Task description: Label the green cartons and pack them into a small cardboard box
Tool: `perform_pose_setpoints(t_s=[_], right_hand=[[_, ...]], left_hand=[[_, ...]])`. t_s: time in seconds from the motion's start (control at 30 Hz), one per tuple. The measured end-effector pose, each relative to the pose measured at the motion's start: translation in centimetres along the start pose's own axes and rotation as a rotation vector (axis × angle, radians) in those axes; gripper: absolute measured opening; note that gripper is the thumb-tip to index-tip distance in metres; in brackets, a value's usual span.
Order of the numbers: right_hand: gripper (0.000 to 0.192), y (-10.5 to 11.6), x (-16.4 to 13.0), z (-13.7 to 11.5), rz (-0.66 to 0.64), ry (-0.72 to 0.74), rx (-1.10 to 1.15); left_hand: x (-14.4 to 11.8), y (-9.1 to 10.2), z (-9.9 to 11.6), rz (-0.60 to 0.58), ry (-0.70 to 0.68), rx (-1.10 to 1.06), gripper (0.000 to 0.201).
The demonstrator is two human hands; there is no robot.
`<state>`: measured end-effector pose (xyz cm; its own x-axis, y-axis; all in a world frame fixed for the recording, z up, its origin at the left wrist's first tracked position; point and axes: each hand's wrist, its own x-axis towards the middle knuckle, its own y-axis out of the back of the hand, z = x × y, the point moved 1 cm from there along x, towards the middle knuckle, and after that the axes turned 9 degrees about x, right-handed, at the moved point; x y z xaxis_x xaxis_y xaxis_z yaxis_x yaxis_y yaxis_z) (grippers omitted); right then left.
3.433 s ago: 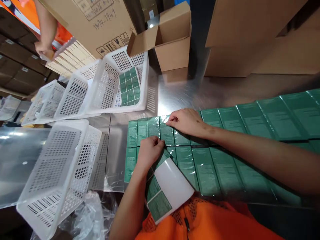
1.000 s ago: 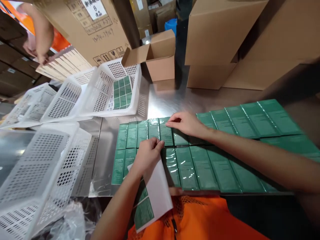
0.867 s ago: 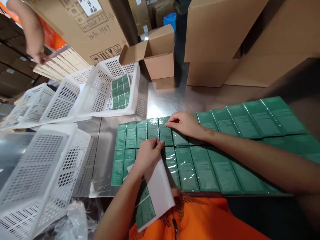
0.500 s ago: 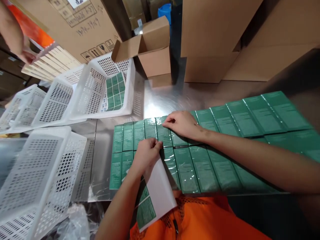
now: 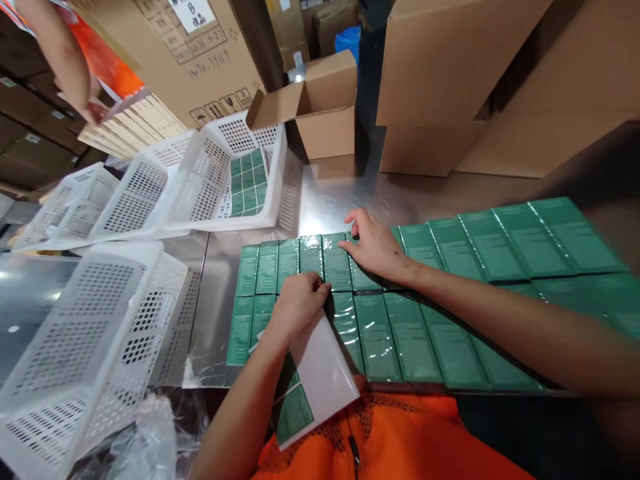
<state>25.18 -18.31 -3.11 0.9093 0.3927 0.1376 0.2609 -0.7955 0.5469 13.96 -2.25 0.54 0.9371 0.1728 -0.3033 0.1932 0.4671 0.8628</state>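
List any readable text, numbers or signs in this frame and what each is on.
"8": handwritten on the white label of the big carton; the mark under it is unclear.
Handwritten numbers on the carton below the label: too smeared to read.
Handling pictograms on the carton: signs only, no words.
Print on the green boxes and the label sheet in the left hand: too small.

Glossy film-wrapped green boxes (image 5: 385, 333) on brushed steel table (image 5: 345, 193); perforated plastic baskets (image 5: 90, 347)

Bare steel table (image 5: 340, 193) between baskets (image 5: 225, 180) and cartons (image 5: 450, 100).
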Motion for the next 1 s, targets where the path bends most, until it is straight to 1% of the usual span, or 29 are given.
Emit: perform_pose_setpoints(t_s=[0.03,0.07,0.13,0.17,0.2,0.23,0.3,0.37,0.4,0.43,0.47,0.5,0.57,0.63,0.67,0.73,0.8,0.87,0.93,1.0], right_hand=[[0.038,0.2,0.2,0.1,-0.03,-0.019,0.034],[0.034,0.4,0.2,0.0,-0.065,-0.045,0.08],[0.031,1.0,-0.2,-0.8,-0.14,-0.076,0.188],[0.033,1.2,-0.7,-1.7,-0.177,-0.061,0.233],[0.035,1.4,-1.5,-2.8,-0.205,-0.016,0.259],[0.036,1.6,-2.5,-4.0,-0.216,0.062,0.263],[0.032,1.7,-5.2,-6.8,-0.19,0.302,0.207],[0.024,1.5,-8.0,-9.0,-0.108,0.58,0.105],[0.023,1.3,-9.2,-9.8,-0.075,0.676,0.063],[0.024,1.0,-10.2,-10.2,-0.064,0.719,0.034],[0.029,0.7,-11.0,-10.4,-0.076,0.709,0.014],[0.036,0.4,-11.5,-10.4,-0.104,0.662,0.001],[0.053,-0.3,-12.1,-9.9,-0.185,0.519,-0.01],[0.067,-1.1,-12.6,-9.3,-0.253,0.407,0.025],[0.073,-1.5,-12.8,-9.0,-0.267,0.379,0.065],[0.08,-2.5,-13.5,-8.6,-0.259,0.377,0.158],[0.078,-3.3,-14.1,-8.6,-0.211,0.428,0.225],[0.066,-3.7,-14.4,-8.8,-0.186,0.448,0.255],[0.051,-3.3,-14.4,-9.4,-0.162,0.442,0.259],[0.041,-2.4,-14.1,-10.1,-0.12,0.428,0.252]], left_hand=[[-0.5,0.4,-0.2,0.055,0.015,-0.012,0.03],[-1.0,1.0,-0.5,0.138,0.045,-0.034,0.03],[-2.1,2.3,-1.2,0.368,0.138,-0.104,0.031],[-2.6,2.9,-1.6,0.493,0.185,-0.146,0.03],[-3.0,3.6,-2.0,0.605,0.223,-0.185,0.029],[-3.2,4.1,-2.4,0.697,0.247,-0.218,0.027],[-3.5,5.0,-3.2,0.836,0.264,-0.279,0.026],[-3.4,5.4,-4.0,0.934,0.268,-0.352,0.027],[-3.3,5.6,-4.4,0.973,0.269,-0.392,0.028],[-3.2,5.7,-4.7,1.005,0.268,-0.432,0.029],[-3.1,5.8,-5.0,1.03,0.265,-0.471,0.029],[-3.0,5.8,-5.2,1.052,0.261,-0.503,0.03],[-2.9,6.0,-5.3,1.078,0.251,-0.548,0.031],[-2.8,6.1,-5.2,1.075,0.243,-0.575,0.03],[-2.8,6.2,-5.1,1.068,0.242,-0.584,0.029],[-2.6,6.2,-4.9,1.066,0.252,-0.592,0.028],[-2.3,6.2,-4.8,1.067,0.27,-0.615,0.027],[-2.3,6.1,-5.1,1.012,0.271,-0.689,0.028],[-2.6,6.0,-5.9,0.894,0.248,-0.779,0.033],[-3.7,5.8,-7.1,0.772,0.232,-0.784,0.04]])
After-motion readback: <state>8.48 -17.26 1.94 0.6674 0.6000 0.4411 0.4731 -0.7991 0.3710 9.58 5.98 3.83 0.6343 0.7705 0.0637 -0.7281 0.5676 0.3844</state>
